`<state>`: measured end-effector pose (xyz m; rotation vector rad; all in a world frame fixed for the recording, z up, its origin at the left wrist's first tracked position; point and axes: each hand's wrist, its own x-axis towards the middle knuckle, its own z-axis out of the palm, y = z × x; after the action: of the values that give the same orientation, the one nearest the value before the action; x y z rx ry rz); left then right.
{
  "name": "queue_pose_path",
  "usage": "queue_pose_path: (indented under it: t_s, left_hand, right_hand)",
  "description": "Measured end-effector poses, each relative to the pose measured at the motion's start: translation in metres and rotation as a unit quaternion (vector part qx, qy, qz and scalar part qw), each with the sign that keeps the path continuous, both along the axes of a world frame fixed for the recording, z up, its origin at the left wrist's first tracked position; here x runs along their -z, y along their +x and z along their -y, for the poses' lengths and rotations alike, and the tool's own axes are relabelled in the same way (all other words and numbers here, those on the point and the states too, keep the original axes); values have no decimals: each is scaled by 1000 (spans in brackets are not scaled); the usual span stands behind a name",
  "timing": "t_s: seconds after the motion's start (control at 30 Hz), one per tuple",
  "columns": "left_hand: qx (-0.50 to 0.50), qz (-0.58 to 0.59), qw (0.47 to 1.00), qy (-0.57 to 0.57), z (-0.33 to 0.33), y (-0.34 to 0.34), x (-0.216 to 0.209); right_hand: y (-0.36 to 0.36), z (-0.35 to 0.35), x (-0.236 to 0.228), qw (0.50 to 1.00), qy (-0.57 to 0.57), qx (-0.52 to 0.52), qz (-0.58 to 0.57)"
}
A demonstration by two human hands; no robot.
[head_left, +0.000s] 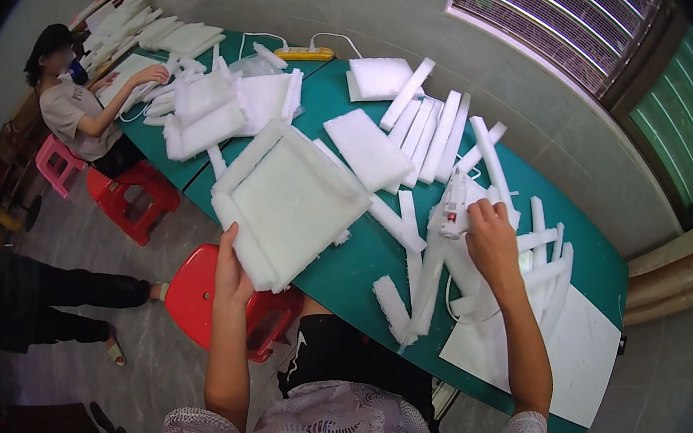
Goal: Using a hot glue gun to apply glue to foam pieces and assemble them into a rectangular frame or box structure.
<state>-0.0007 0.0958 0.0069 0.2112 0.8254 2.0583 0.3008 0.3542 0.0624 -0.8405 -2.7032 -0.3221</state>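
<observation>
My left hand (235, 272) grips the near left corner of a shallow white foam tray (292, 202), thumb on its rim. The tray has raised strips along its edges and is tilted up over the table's front edge. On the right, my right hand (494, 233) is closed on a white glue gun (455, 205) with a red spot on its side. The glue gun is above a heap of foam strips; its tip is hard to make out. A white cord (451, 292) loops down below it. Between my hands lie loose foam strips (410, 232) and a flat foam slab (369, 149).
Foam strips and slabs cover much of the green table (338, 288). A white board (583, 355) lies at right, a yellow power strip (303, 53) at the back. Red stools (194, 297) stand in front. A seated person (77, 105) works at far left; another person's legs (89, 298) show nearby.
</observation>
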Motion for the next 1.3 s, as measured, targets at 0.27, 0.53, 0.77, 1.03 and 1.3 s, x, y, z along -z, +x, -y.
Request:
queue_pose_path:
  t_s: [0.27,0.53,0.77,1.03,1.3]
  left_hand:
    - [3,10,1000,24,-12,0,-4]
    - [51,37,997,35,-24,16,-10]
    - [70,59,996,20,-25,31,-6]
    - [89,81,992,21,-27,36,-7]
    - [87,115,989,26,-27,35,-3]
  right_hand:
    - [26,18,-44,884,-346,-39,-311]
    - [7,71,-60,743,-566,-106,-340]
    - [0,78,-54,766,-527,-114,-350]
    - [15,71,-43,787,-531,-91,-300]
    - [10,84,-45,700,-550,-170,-422]
